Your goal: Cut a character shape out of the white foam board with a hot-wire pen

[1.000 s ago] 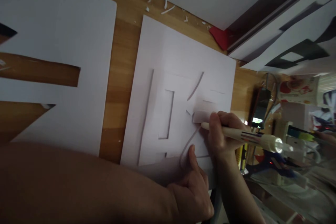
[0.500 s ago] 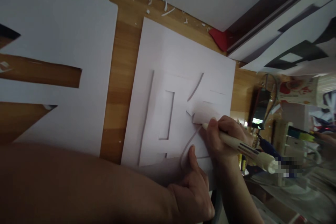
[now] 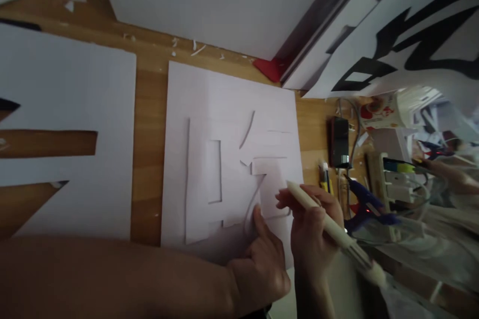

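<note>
A white sheet [image 3: 187, 89] lies on the wooden table, with a white cut-out character [image 3: 232, 179] on top of it. The cut-out has a rectangular window and several slits. My left hand [image 3: 260, 264] reaches in from the left. Its index finger is stretched out and its tip presses on the lower part of the cut-out; the other fingers look partly folded and are half hidden. To its right, my right hand [image 3: 316, 224] grips a thick cream pen [image 3: 329, 227], the tip raised off the paper.
A larger white sheet with cut-out openings [image 3: 116, 109] lies at left on the wooden table [image 3: 145, 159]. White scraps [image 3: 198, 50] run along a big white panel [image 3: 209, 0]. At right are a phone [image 3: 340, 139], a blue glue gun [image 3: 364, 202], cables and another person's hand [image 3: 452, 174].
My right hand has lifted the pen off the cut-out and drawn back toward the lower right. My left index finger stays on the cut-out. The camera view has shifted.
</note>
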`<state>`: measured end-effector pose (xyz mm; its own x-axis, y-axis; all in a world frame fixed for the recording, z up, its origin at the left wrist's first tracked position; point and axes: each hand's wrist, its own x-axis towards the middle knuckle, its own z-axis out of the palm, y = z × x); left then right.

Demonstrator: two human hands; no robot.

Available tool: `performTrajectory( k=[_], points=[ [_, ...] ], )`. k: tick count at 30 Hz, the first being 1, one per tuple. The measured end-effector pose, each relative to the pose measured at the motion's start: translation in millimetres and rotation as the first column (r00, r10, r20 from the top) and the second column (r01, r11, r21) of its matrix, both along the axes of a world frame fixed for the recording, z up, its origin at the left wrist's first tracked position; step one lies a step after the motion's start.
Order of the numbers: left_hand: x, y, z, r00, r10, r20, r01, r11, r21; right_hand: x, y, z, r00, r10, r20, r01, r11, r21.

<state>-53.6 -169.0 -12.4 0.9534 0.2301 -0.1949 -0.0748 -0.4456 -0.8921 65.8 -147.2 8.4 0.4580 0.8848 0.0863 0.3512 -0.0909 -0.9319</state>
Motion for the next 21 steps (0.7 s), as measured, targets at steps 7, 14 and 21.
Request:
performTrajectory(
  k=[7, 14, 21],
  points=[
    [0.1, 11.3, 16.9, 0.697, 0.434, 0.571, 0.05, 0.765, -0.642, 15.7, -40.9, -13.5, 0.878, -0.142, 0.457, 0.098, 0.988, 0.12],
    [0.3, 17.8, 20.3, 0.675, 0.417, 0.609, 0.058, 0.792, -0.608, 18.4, -51.8, -33.1, 0.974, -0.224, -0.04, 0.224, 0.975, 0.005],
    [-1.7, 39.8, 23.8, 0.7, 0.37, 0.611, 0.108, 0.791, -0.603, 24.5, -46.1, -37.1, 0.928, -0.205, -0.31, 0.216, 0.976, -0.001]
  ],
)
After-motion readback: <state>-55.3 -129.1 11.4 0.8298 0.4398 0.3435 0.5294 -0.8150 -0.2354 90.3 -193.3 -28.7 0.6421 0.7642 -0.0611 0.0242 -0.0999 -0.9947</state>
